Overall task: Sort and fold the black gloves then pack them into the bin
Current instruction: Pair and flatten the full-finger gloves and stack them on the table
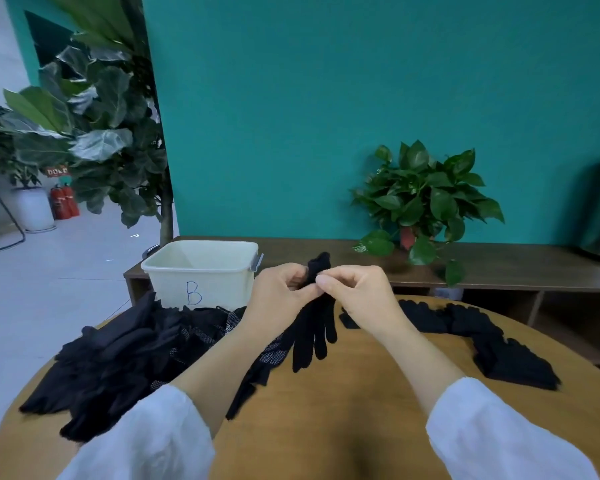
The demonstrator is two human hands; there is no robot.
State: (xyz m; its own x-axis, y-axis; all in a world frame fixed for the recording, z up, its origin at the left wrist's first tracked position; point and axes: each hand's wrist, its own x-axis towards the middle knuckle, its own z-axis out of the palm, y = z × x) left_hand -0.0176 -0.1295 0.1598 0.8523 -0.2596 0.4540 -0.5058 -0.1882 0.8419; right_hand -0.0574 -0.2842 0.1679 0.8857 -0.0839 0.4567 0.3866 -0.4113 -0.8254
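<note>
I have one black knit glove (314, 323) lifted above the round wooden table (343, 410). My left hand (280, 292) and right hand (359, 294) both pinch its cuff end, and the fingers dangle toward me. To fold it well, I judge the cuff should be squared before doubling over. The near table centre offers room. The unsorted heap of black gloves (125, 358) crowds the left edge, a smaller row of black gloves (482, 334) the right, and the white plastic bin marked B (201, 271) waits far left.

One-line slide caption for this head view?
Both hands, left and right, pinch one black glove above the table, beside bin B.
</note>
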